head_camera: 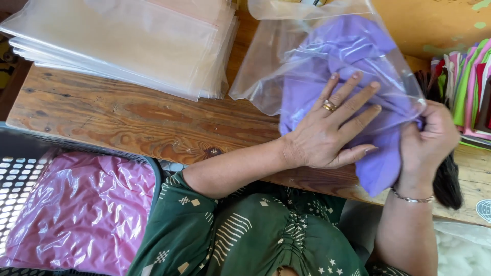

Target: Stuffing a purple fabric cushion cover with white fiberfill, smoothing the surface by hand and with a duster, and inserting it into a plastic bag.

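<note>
Currently, a folded lilac cloth garment (353, 97) at two o'clock is being flattened by the spread left hand (327, 133) inside a clear plastic bag (286, 61). Its protruding lower edge is being pinched by the right hand (429, 135), so bagging is judged partly finished.

I count one folded purple cloth garment (353, 87) in one clear plastic bag (286, 66), one pink bagged garment (84, 214) in one dark slotted plastic basket (15, 179), one stack of empty clear bags (128, 41), and one row of coloured folded garments (468, 87); its number is unclear.
</note>
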